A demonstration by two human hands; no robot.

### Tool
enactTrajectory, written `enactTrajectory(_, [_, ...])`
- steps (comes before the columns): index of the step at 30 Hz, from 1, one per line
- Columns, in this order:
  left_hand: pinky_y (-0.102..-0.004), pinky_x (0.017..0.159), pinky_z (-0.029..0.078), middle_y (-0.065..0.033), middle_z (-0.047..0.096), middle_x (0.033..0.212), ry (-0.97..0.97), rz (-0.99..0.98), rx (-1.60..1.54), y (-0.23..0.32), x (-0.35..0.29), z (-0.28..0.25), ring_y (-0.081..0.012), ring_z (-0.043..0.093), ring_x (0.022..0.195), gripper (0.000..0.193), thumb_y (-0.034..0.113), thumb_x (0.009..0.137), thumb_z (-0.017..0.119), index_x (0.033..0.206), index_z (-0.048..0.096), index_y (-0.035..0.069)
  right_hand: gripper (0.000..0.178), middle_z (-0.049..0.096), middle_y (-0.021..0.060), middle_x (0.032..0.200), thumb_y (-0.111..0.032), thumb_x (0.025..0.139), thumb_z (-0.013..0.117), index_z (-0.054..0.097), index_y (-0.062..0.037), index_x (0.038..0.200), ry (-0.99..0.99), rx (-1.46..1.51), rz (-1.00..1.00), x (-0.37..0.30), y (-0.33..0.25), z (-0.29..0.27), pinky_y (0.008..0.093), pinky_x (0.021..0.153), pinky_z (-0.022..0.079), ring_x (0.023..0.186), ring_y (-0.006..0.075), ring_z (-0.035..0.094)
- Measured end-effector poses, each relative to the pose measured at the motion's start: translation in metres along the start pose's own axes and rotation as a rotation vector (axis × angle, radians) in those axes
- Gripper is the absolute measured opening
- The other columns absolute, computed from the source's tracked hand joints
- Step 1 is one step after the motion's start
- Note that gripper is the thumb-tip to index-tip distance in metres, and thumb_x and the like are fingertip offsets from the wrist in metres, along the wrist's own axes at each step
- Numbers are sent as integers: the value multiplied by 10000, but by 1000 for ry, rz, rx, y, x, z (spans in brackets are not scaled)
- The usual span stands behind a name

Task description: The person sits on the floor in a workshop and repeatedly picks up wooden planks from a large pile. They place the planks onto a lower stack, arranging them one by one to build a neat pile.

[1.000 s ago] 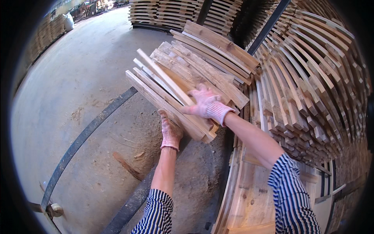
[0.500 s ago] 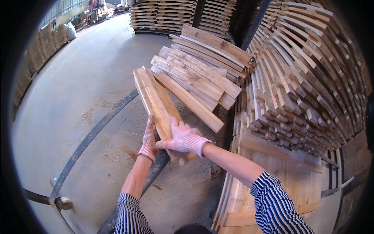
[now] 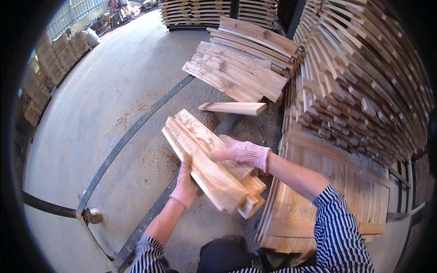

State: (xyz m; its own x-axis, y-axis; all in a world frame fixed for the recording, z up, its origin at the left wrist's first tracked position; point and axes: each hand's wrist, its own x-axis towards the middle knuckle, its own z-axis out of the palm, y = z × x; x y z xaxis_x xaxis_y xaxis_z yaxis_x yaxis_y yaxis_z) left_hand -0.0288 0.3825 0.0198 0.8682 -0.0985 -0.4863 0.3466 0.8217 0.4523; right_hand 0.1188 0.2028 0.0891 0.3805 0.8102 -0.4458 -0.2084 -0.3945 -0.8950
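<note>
Several short wooden boards [image 3: 200,157] are bundled between my two gloved hands, above the floor. My left hand [image 3: 185,182] wraps the bundle's left side from below, thumb up along the edge. From the right, my right hand [image 3: 234,152] grips the top and right side, its thumb lying across the wood; some of its fingers are hidden by the boards. The lower ends of the boards are uneven. Just beyond the bundle lies a single loose board [image 3: 234,108], and behind it spreads a pile of similar boards [image 3: 236,75].
Tall criss-cross stacks of slats [image 3: 364,86] rise on the right. Below them a low platform of flat boards [image 3: 327,191] lies close to my right arm. Dark metal rails [image 3: 132,132] cross the sawdust-strewn concrete floor [image 3: 91,109]. More stacks [image 3: 195,13] stand at the back.
The held boards have come closer and lower, and more of them show in the bundle. The loose board beyond has shifted and turned nearly level. My view has moved slightly.
</note>
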Motion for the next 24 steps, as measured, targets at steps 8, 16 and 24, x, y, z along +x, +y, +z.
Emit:
enactTrajectory(8, [-487,1173,421,-177,452,1562,-44,363,88,-52,3,-3,-367,503,1373,868,568,961,633,1595,321,63,1131,592,188,1374,-548,734,907,345,50,1512,248,-271,-261,-70,22,31,372,1157,389,1327,274,519])
enactTrajectory(16, [-482,1089,503,-152,649,1350,-479,499,264,-61,23,106,-316,637,1222,686,468,932,703,1430,534,28,1358,435,279,1526,-407,689,959,77,-16,1645,750,-400,-612,-233,8,18,405,1216,347,1442,374,423])
enactTrajectory(24, [-380,1006,529,-86,646,1266,-875,512,807,-132,83,250,-226,625,1173,806,320,824,857,1448,456,3,877,590,151,1421,-236,826,886,402,-40,1531,629,89,-793,-334,42,-102,386,1116,458,1313,215,547])
